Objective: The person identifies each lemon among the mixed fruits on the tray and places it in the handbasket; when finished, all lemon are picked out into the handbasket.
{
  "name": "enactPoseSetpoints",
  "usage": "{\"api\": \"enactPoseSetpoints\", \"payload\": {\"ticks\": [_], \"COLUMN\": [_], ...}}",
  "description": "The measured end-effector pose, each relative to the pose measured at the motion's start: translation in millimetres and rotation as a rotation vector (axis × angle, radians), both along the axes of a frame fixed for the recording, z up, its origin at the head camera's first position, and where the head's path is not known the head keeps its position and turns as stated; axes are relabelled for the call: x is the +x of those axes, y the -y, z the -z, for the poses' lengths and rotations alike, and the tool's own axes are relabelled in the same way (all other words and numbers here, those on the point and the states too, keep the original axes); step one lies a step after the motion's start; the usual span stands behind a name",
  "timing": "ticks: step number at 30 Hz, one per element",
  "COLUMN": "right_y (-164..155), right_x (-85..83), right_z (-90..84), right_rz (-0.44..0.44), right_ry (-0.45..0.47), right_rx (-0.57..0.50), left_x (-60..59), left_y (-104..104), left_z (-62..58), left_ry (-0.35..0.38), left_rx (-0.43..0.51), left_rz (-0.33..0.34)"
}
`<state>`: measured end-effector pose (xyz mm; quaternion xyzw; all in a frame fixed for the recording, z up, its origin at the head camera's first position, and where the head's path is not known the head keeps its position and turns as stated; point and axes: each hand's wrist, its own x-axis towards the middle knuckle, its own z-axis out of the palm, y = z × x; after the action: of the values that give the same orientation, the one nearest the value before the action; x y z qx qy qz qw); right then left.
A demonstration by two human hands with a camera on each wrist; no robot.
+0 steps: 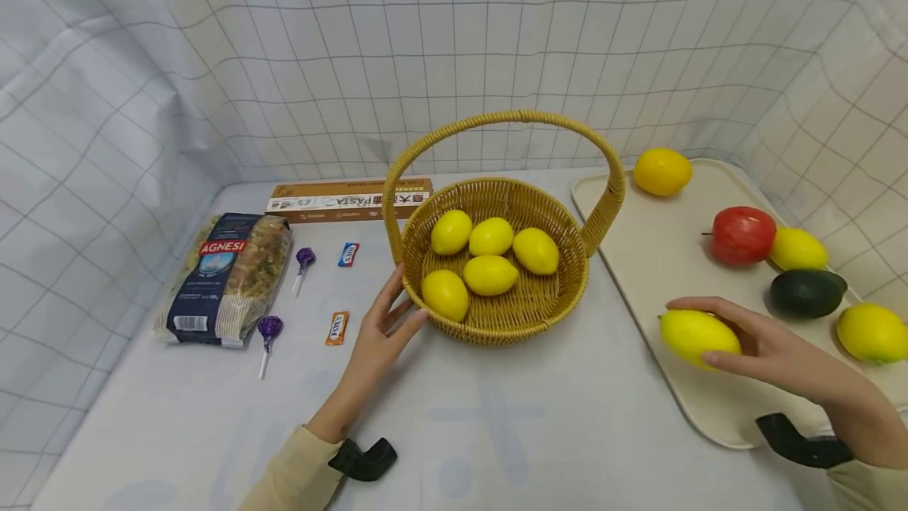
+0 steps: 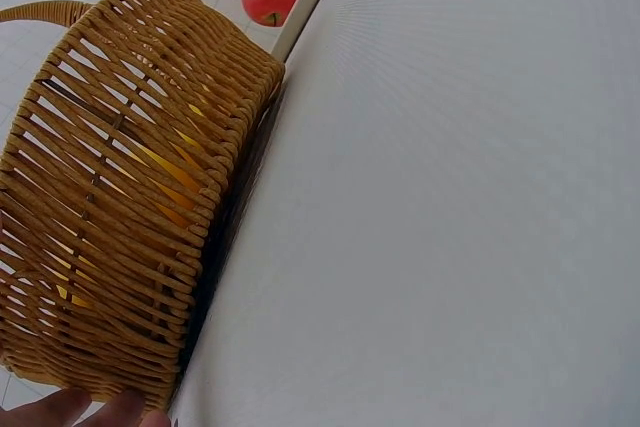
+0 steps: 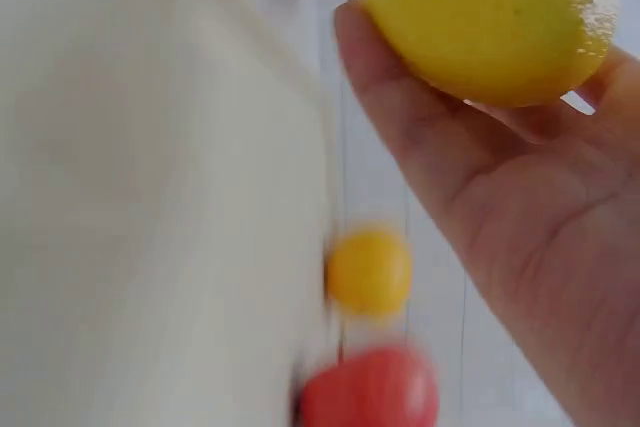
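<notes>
Checked cloth hangs behind a pale worktop (image 1: 496, 432) bearing a wicker basket (image 1: 567, 290) with five lemons inside. Left of the basket lie a pasta bag (image 1: 227, 274), lollipops and sweets; right of it a cream tray (image 1: 653, 259) carries an apple (image 1: 742, 234), an avocado (image 1: 807, 292) and more lemons. Left hand (image 1: 379, 333) rests spread against the basket's wall. Right hand (image 1: 769, 349) reaches over the tray, its grip curled round a lemon (image 1: 698, 336) just right of the basket.
</notes>
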<state>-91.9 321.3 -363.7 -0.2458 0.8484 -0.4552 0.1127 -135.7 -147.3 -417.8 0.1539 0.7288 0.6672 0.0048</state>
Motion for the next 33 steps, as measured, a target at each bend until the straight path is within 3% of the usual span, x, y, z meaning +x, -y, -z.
{"api": "enactPoseSetpoints", "payload": {"ticks": [4,7,14,17,22,27,33], "right_y": [53,89,152,169,189,202,209], "right_x": [-30.4,-52.6,-90.1,-97.7,-104.9,-109.1,-114.7], "right_z": [-17.6,-23.6,-21.0,-16.6,-6.7,-1.6,-2.3], "right_rz": [-0.207,-0.257,-0.269,-0.309,-0.380,-0.368,-0.205], "right_ry": [0.024,0.073,0.151,0.179,0.198,0.122,0.025], "right_rx": [-0.158,-0.184,-0.026,0.039,0.057,0.121,0.127], "left_x": [-0.3,-0.2,0.9,1.9,1.5,1.9,2.0], "left_y": [0,-1,0,0,0,-1,0], "left_z": [0.5,0.9,2.9,2.7,1.7,-0.3,-0.9], "left_ry": [-0.010,-0.005,0.022,0.021,0.015,0.014,0.018], "left_rx": [0.010,0.021,0.022,0.017,0.018,0.013,0.002], "left_rz": [0.007,0.015,0.013,0.009,0.010,0.011,0.000]}}
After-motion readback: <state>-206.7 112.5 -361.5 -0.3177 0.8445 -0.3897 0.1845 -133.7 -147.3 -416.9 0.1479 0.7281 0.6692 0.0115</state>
